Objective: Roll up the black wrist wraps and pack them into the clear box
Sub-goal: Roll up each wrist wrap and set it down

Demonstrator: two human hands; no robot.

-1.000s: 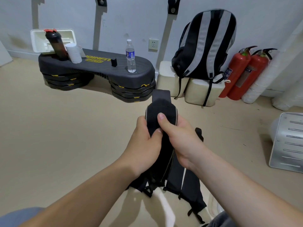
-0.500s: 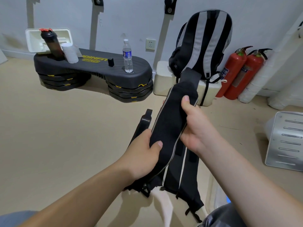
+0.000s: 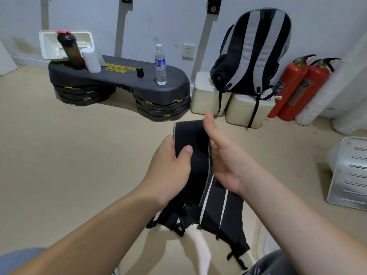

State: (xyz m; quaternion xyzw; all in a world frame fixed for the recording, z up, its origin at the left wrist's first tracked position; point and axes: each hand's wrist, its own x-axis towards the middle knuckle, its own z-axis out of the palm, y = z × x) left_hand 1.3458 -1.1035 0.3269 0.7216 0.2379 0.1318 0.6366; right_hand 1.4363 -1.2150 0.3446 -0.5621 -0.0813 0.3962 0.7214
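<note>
Wrist wraps: we see the black wrist wraps (image 3: 196, 171) held in the air between both hands, above the floor (image 3: 79, 155). 1 strip stands upright with its flat upper end level with the right thumb. The other strips hang below the hands, their loops and pale edges dangling.
Left hand: our left hand (image 3: 170, 169) grips the raised strip from its left side. The thumb is pressed flat on the front face and the fingers are wrapped behind, out of sight.
Right hand: our right hand (image 3: 228, 157) holds the strip's right edge, with the fingers curled behind it. The thumb points up beside the top corner.
Clear box: a pale translucent edge (image 3: 260, 241) shows under the right forearm; we cannot tell whether it is the box.
Step platform: a black step platform (image 3: 119, 76) sits on the floor by the wall. It carries a dark shaker bottle (image 3: 69, 50), a white roll (image 3: 91, 60), a small black block (image 3: 139, 72) and a water bottle (image 3: 160, 64). A white tray (image 3: 47, 42) leans behind the shaker.
Beside the platform: a black-and-grey striped backpack (image 3: 254, 50) rests on 2 cream blocks (image 3: 208, 96), with 2 red fire extinguishers (image 3: 288, 86) just beside them.
Far right: a silver slotted panel (image 3: 351, 171) lies on the floor.
Wall: a white socket (image 3: 188, 51) sits between the water bottle and the backpack.
</note>
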